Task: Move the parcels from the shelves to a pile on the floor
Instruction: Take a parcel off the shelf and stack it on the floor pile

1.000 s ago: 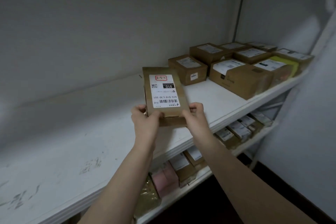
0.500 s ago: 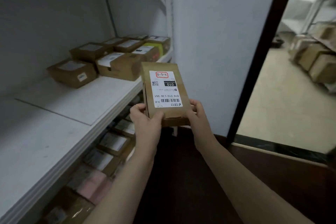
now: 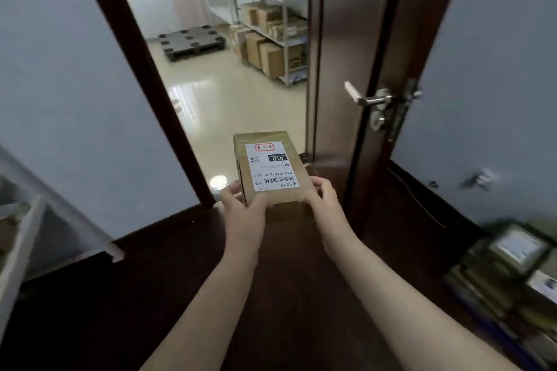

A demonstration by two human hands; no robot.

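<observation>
Parcel [image 3: 271,170] in both my hands, chest height, above dark floor [image 3: 271,295], facing doorway [image 3: 229,78]. Left hand [image 3: 242,205] grips near-left corner, right hand [image 3: 324,196] near-right, fingers curled round. Label up. Blurred parcel pile [image 3: 506,274] low right.

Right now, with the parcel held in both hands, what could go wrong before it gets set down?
1. The left hand and right hand grip the parcel only at its near end; the unsupported far end could dip and slip.
2. The door handle juts out close on the right; swinging toward the blurred floor parcels might clip it.
</observation>
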